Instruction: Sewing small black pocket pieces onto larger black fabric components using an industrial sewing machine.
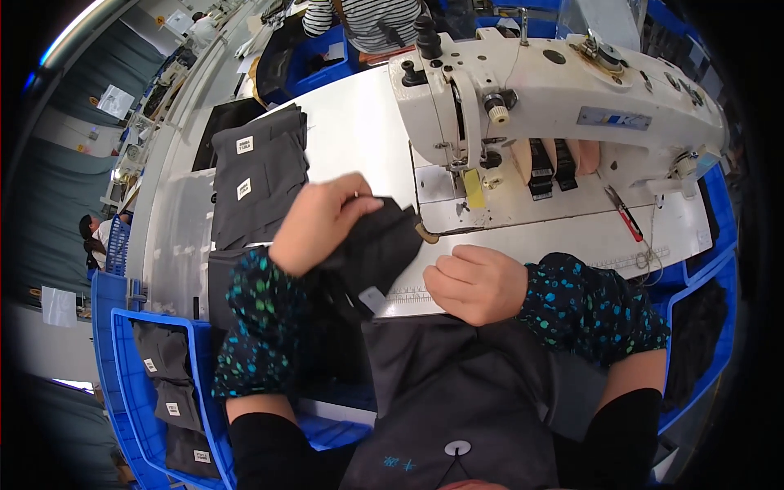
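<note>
My left hand [318, 224] pinches the upper edge of a dark grey fabric piece [380, 249] between thumb and fingers. The piece hangs folded over the table's front edge, with a small white label [372, 300] at its lower corner. My right hand [476, 284] is curled closed above the front edge, to the right of the fabric and apart from it. Whatever its fingers may hold is hidden. Ahead of both hands stands a white sewing machine [563, 106]; a yellow piece [474, 189] sits by its needle area.
Stacked dark grey fabric pieces [260, 180] with white labels lie at the left. Red-handled thread snips [627, 219] and black label strips [541, 170] lie under the machine's arm. Blue crates [122, 359] flank the table [359, 106]. A person in stripes [380, 24] sits beyond.
</note>
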`<state>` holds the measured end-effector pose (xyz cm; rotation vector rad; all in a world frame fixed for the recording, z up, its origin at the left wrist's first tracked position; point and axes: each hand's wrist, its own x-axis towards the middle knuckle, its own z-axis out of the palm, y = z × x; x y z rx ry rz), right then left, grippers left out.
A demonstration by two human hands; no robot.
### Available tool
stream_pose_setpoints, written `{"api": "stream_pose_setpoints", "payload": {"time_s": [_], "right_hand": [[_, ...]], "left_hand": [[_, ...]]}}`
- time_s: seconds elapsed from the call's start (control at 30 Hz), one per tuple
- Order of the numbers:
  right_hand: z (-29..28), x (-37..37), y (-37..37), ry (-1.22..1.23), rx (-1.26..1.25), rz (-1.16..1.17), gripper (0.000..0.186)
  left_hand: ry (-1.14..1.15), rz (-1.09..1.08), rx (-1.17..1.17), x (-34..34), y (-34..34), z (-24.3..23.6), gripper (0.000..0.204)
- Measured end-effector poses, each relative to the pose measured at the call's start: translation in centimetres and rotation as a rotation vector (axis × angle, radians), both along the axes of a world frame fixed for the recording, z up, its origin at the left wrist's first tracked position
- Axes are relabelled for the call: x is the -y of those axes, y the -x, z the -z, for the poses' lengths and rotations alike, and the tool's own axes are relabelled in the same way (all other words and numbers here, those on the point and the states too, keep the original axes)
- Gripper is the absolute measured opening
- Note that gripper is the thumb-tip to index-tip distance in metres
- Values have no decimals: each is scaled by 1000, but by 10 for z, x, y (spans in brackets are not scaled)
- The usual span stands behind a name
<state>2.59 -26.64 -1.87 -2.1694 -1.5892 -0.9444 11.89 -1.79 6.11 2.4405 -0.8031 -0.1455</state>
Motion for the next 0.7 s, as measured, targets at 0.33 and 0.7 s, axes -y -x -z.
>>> {"api": "stream_pose_setpoints", "payload": {"time_s": [0.33,0.7], "right_hand": [[32,29,-39,-117,310,186,20],[46,35,-51,2,169,20,19]], "left_hand": [[157,343,-788,39,-70,50,16],[203,260,-595,67,-72,83,12]]}}
